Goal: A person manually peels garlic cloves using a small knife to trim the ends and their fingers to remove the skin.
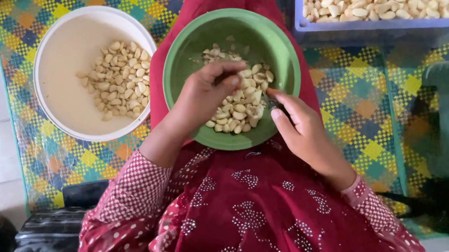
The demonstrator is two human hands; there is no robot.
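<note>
Checkered mat (352, 90) underfoot. Mid-sorting: left hand (202, 98) pinched on garlic cloves (240, 108) in centre green bowl (189, 43); right hand (305, 132) loosely curled, contents indiscernible. Next likely: careful pick.

The person is wearing a deep red garment (259, 220) dotted with small white and silver beadwork forming heart-like outlines. Both sleeves (133, 189) are showing a lighter pink-and-white dotted print, ending at the wrists. The left hand (200, 98) and right hand (305, 132) are going bare, fingernails left unpainted.
</note>
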